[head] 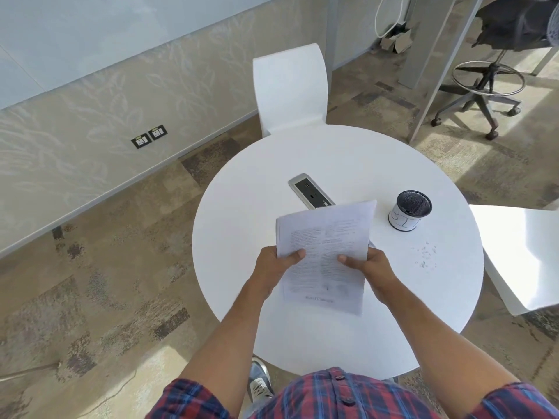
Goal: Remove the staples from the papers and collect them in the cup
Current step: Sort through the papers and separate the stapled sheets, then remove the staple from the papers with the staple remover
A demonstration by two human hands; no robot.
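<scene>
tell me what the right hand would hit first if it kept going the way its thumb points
The right hand grips the stapled papers, thumb pointing left across the page. Going straight on, it would likely meet the left hand holding the opposite edge, though depth is hard to judge here.

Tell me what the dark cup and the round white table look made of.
Dark cylindrical cup: seemingly fine metal mesh, judging by its woven inner wall, with a white paper label wrapped around it. Round white table: smooth, matte, probably laminate; no grain shows.
</scene>
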